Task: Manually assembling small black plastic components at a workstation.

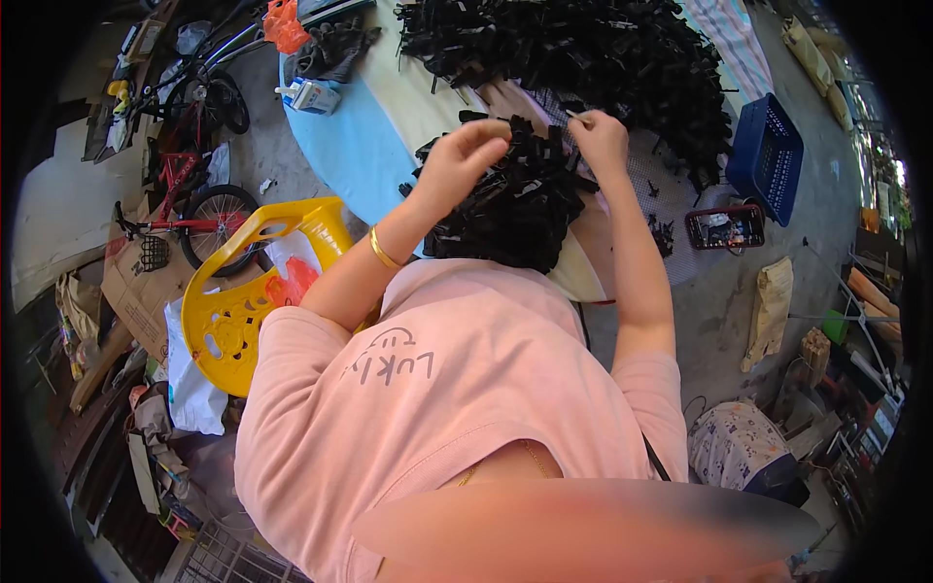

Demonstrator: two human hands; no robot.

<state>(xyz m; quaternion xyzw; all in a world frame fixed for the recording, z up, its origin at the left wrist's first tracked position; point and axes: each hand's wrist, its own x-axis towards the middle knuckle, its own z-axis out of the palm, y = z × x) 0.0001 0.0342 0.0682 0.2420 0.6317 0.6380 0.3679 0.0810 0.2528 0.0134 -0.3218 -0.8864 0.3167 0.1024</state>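
Note:
A heap of small black plastic parts sits right in front of me at the table's near edge. Above its left side hovers my left hand, fingers loosely curved and thumb a little apart, with nothing visible between them. To the right of the heap, my right hand pinches its thumb and fingers together on something too small to make out. Beyond both hands a much larger pile of similar black parts covers the far side of the cloth-covered table.
A blue plastic basket and a phone-like device in a dark red frame are at the table's right. A small carton stands at the left edge. Left of me are a yellow chair and a red bicycle.

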